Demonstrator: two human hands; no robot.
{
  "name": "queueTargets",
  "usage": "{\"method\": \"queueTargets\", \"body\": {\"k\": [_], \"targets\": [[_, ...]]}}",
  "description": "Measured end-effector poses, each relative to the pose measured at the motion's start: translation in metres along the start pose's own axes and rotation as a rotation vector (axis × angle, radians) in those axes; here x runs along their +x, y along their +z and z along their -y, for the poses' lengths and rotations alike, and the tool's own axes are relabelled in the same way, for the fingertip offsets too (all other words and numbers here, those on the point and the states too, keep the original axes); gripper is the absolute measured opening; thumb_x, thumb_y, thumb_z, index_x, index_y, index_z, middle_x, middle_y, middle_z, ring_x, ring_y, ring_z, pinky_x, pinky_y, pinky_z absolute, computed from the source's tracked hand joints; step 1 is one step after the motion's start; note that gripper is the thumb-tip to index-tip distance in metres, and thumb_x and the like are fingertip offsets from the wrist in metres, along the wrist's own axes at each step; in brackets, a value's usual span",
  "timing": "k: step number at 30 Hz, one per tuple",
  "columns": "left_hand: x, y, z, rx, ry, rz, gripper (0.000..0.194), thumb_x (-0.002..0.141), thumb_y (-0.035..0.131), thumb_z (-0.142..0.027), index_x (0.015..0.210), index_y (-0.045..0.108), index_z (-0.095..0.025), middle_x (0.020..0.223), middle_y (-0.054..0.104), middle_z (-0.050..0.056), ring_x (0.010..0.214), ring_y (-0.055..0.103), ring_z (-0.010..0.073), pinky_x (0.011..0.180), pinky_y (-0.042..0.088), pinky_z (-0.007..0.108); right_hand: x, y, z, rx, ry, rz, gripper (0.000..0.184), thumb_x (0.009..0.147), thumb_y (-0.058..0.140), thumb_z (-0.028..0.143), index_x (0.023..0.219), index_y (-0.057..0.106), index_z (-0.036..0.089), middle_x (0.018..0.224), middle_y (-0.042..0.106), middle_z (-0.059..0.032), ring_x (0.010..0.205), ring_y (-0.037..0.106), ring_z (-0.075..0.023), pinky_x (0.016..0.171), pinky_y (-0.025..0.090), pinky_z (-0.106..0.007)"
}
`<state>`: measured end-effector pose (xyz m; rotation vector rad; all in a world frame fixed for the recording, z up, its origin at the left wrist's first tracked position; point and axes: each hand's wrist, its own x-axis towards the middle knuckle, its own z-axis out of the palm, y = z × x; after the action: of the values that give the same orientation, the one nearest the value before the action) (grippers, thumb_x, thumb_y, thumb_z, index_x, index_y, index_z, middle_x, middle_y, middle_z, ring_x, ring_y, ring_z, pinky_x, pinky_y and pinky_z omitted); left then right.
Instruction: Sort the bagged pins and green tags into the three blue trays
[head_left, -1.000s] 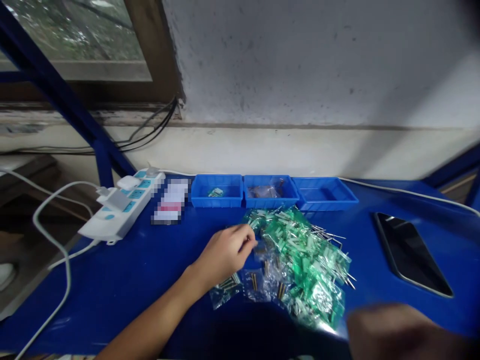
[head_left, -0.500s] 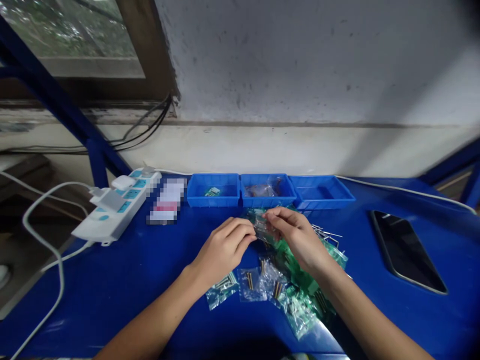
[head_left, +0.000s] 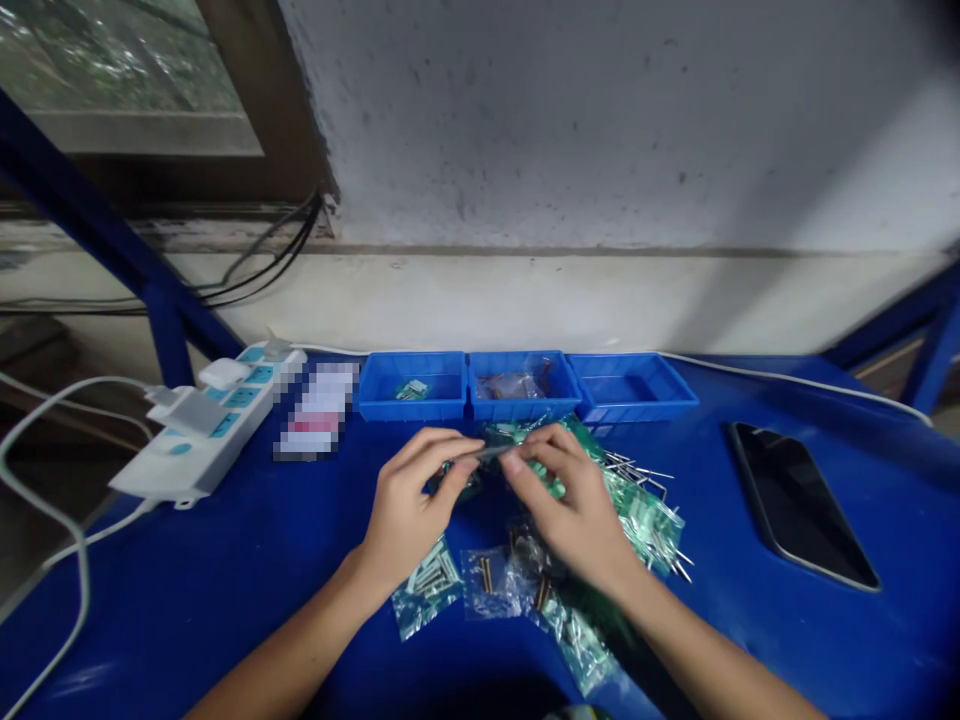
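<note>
Over the middle of the blue table, my left hand (head_left: 420, 490) and my right hand (head_left: 566, 490) face each other, fingertips pinched on the two ends of a small clear plastic bag (head_left: 491, 453). The bag is stretched nearly edge-on, so its contents do not show. Just below my hands lie a bag of screws (head_left: 429, 580) and a clear bag with brass-coloured pins (head_left: 487, 580). Greenish bags of metal parts (head_left: 649, 520) are heaped beside and partly behind my right hand. Another bag of screws (head_left: 585, 645) rests nearer the front.
Three blue bins stand along the back: the left bin (head_left: 412, 408) has a few small greenish packets, the middle bin (head_left: 525, 408) clear bags, the right bin (head_left: 634, 408) nothing visible. A phone (head_left: 802, 505) lies right, a power strip (head_left: 210, 430) with cables left, beside a blurred paper (head_left: 316, 410).
Both hands now pinch opposite ends of the bag, holding it stretched between them. My right hand has moved slightly left and down, uncovering more of the green bags. The view has shifted a little.
</note>
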<state>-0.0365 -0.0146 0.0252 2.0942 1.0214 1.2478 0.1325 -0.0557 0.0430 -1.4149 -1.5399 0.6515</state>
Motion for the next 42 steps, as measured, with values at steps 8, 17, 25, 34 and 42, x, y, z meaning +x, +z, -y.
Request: {"method": "queueTargets", "body": {"k": [8, 17, 25, 34, 42], "targets": [[-0.008, 0.001, -0.004, 0.316, 0.361, 0.091, 0.042, 0.083, 0.056, -0.01, 0.12, 0.053, -0.03, 0.123, 0.05, 0.006, 0.11, 0.047, 0.023, 0.087, 0.046, 0.041, 0.016, -0.012, -0.008, 0.844, 0.593, 0.267, 0.006, 0.07, 0.061, 0.022, 0.071, 0.059, 0.016, 0.065, 0.055, 0.0005, 0.055, 0.048, -0.0098, 0.052, 0.034, -0.023], [-0.006, -0.01, -0.016, 0.23, 0.098, 0.769, 0.04, 0.068, 0.072, -0.045, 0.102, 0.06, -0.028, 0.101, 0.057, 0.001, 0.096, 0.052, 0.0228, 0.085, 0.043, 0.038, 0.036, -0.066, -0.015, -0.207, -0.376, -0.959, 0.014, 0.081, 0.058, 0.023, 0.095, 0.061, 0.022, 0.089, 0.059, -0.0045, 0.078, 0.055, -0.0169, 0.068, 0.044, -0.032], [-0.006, 0.0, -0.004, 0.206, -0.072, 0.713, 0.026, 0.078, 0.063, -0.02, 0.102, 0.056, -0.026, 0.093, 0.057, 0.0, 0.086, 0.056, 0.0179, 0.072, 0.044, 0.027, 0.029, -0.035, -0.039, -0.577, -0.301, -0.187, 0.023, 0.084, 0.054, 0.032, 0.099, 0.066, 0.017, 0.09, 0.065, -0.0092, 0.102, 0.049, -0.0277, 0.087, 0.041, -0.042], [0.004, -0.009, -0.005, 0.106, 0.102, 0.057, 0.008, 0.082, 0.059, -0.013, 0.084, 0.056, -0.02, 0.076, 0.056, -0.002, 0.069, 0.053, 0.0107, 0.063, 0.042, 0.023, 0.005, -0.008, -0.003, 0.097, 0.251, 0.183, 0.041, 0.089, 0.039, 0.05, 0.079, 0.064, 0.019, 0.07, 0.062, -0.0046, 0.066, 0.054, -0.0186, 0.061, 0.038, -0.031], [-0.008, 0.002, -0.016, 0.166, 0.423, 0.124, 0.019, 0.079, 0.056, -0.002, 0.084, 0.058, -0.021, 0.089, 0.066, 0.0, 0.092, 0.054, 0.0187, 0.082, 0.042, 0.035, 0.001, 0.004, -0.006, 0.633, 0.403, 0.254, 0.024, 0.079, 0.059, 0.039, 0.069, 0.057, 0.017, 0.06, 0.051, 0.002, 0.053, 0.043, -0.0088, 0.049, 0.029, -0.023]]}}
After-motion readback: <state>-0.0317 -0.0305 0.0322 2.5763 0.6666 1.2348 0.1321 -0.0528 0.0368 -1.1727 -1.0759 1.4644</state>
